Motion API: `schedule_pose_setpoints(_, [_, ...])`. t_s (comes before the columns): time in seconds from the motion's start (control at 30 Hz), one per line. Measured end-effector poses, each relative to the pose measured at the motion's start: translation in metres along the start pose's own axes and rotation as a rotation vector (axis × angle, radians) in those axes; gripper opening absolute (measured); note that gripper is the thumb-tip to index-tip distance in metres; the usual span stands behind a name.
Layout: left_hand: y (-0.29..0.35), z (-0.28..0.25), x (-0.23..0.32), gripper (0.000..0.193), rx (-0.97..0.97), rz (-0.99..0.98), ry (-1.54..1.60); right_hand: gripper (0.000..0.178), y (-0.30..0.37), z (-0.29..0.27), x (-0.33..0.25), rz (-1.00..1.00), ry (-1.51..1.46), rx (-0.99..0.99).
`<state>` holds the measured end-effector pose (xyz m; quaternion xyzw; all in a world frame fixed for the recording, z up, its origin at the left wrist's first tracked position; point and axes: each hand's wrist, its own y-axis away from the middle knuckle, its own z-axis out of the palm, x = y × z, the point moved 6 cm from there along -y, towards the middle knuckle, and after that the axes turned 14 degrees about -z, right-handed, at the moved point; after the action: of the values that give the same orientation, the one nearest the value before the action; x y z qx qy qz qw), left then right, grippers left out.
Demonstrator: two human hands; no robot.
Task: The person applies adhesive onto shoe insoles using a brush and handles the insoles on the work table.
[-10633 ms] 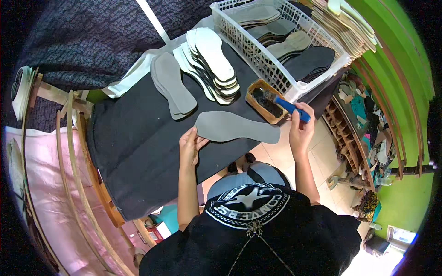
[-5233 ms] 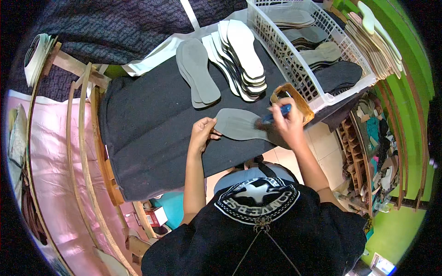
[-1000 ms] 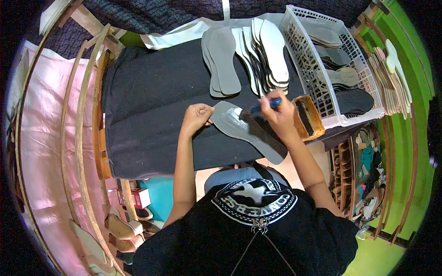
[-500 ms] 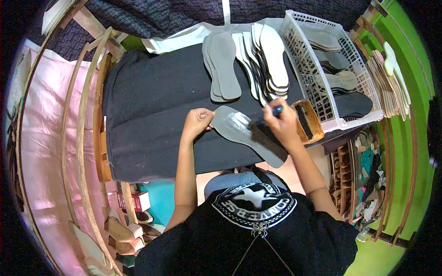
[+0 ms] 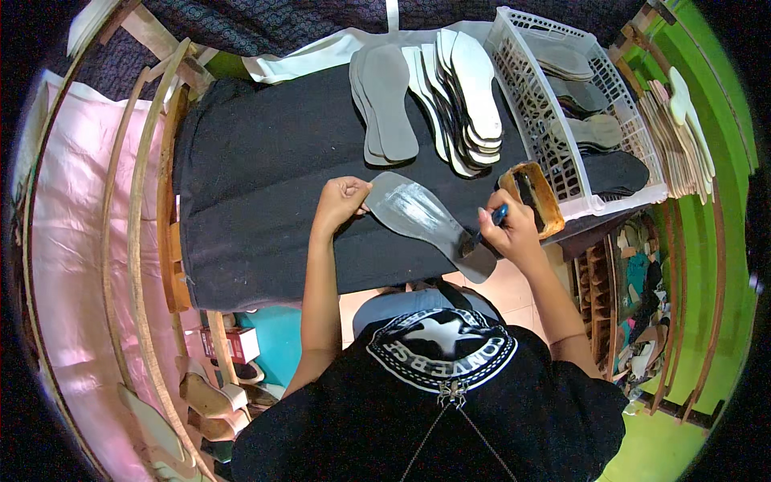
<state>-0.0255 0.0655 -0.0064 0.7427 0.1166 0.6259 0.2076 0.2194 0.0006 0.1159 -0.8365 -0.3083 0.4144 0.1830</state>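
My left hand (image 5: 342,204) is closed on the edge of a grey shoe insole (image 5: 414,210), pinching it at its left end. The insole slants across the black cloth, its lower right end reaching past the table's near edge. A wet, whitish shiny coat covers much of its upper face. In my right hand (image 5: 514,226) is a brush with a blue handle (image 5: 499,214); its dark bristles touch the insole near the lower right end. Just beyond that hand stands a tan-rimmed tub (image 5: 552,210) with brownish residue on its walls.
A stack of grey insoles (image 5: 385,104) and a fanned stack of white ones (image 5: 474,84) lie farther back on the black cloth (image 5: 257,185). A white plastic crate (image 5: 590,205) holds more insoles at right. Wooden rails (image 5: 144,241) flank the table; shoes (image 5: 209,394) sit below left.
My right hand has moved the brush down and right along the insole, toward its lower right end. The whitish coat now spreads farther along it. My left hand keeps its pinch.
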Motion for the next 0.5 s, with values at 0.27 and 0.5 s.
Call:
schedule_pose_setpoints(0.27, [-0.004, 0.002, 0.002, 0.018, -0.015, 0.017, 0.005, 0.016, 0.02, 0.02, -0.012, -0.272, -0.125, 0.192])
schedule_pose_setpoints(0.5, [-0.001, -0.001, 0.0, 0.018, 0.0, 0.007, 0.007, 0.015, 0.042, -0.006, -0.024, -0.325, -0.051, 0.159])
